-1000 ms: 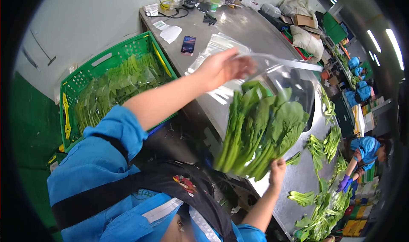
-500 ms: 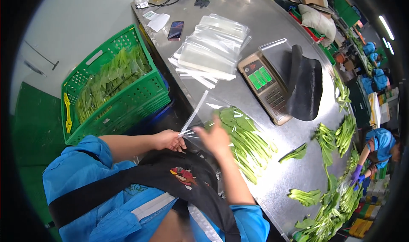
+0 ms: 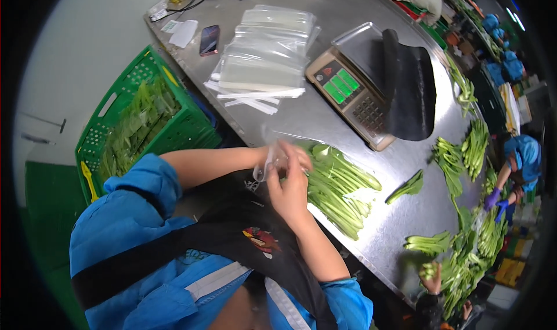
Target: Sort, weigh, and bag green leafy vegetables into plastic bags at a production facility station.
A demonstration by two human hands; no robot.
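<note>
A clear plastic bag (image 3: 262, 172) with leafy greens (image 3: 343, 182) in it lies at the table's near edge. The leaves point toward my hands and the pale stems point away to the right. My left hand (image 3: 296, 156) is closed on the bag's gathered end, its fingers partly behind the other hand. Across it, my right hand (image 3: 288, 192) pinches the same plastic, thumb and fingers raised and curled. Both hands overlap, so the exact grip of each is partly hidden.
Flat empty bags (image 3: 264, 57) are stacked beyond, beside a phone (image 3: 209, 40). A scale (image 3: 354, 98) carries a black curved sheet (image 3: 409, 86). A green crate (image 3: 194, 124) of bagged greens stands left. Loose greens (image 3: 447, 161) lie right, where another person's hand (image 3: 432, 280) holds some.
My left hand has moved right to meet my right hand at the bag's end, and the plastic is now bunched between them. Another person's hand has appeared at the lower right.
</note>
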